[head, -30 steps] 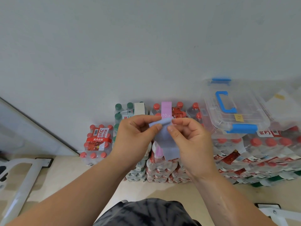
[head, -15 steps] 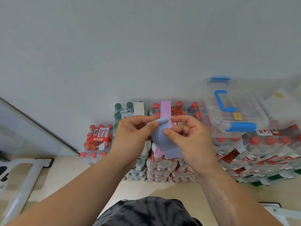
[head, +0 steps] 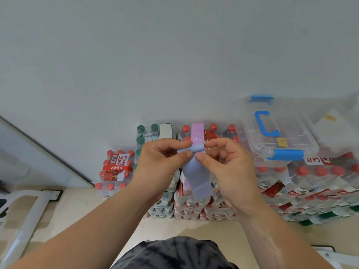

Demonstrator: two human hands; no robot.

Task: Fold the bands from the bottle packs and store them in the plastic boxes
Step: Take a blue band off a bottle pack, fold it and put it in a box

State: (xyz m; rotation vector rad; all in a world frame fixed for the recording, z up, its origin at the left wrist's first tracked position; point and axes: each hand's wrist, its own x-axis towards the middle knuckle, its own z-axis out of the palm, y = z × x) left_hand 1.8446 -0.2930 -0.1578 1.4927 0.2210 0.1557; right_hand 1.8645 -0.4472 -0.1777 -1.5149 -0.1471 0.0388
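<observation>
Up top, a big pale wall point(head: 174, 55) fills most of the view, and a tan floor point(head: 77, 210) runs below it. Many bottle packs point(head: 314, 183) stand against the wall, piled highest on the right. A clear plastic box point(head: 303, 140) with a blue handle and blue clips sits on top of that right pile, and its lid is on. At the far left a white frame point(head: 25, 214) rests on the floor. One small pack point(head: 115, 169) with red caps sits alone on the floor, just beside a pile of green-cap bottles point(head: 144, 137).

Both hands are up in front of the middle pile. The left hand point(head: 157, 167) and the right hand point(head: 229, 167) are close together, and both hold the blue band point(head: 198, 177). The fingers point(head: 184, 155) of each hand are curled in and pinch the top of the band, thumb against the other fingers. The top part is bent over in a small roll, and the rest hangs down between the two hands.

Behind the hands, a pink band point(head: 197, 131) marked "10 LB" lies over the top of the middle pack. A white band point(head: 165, 131) lies on the green-cap bottles next to it.
</observation>
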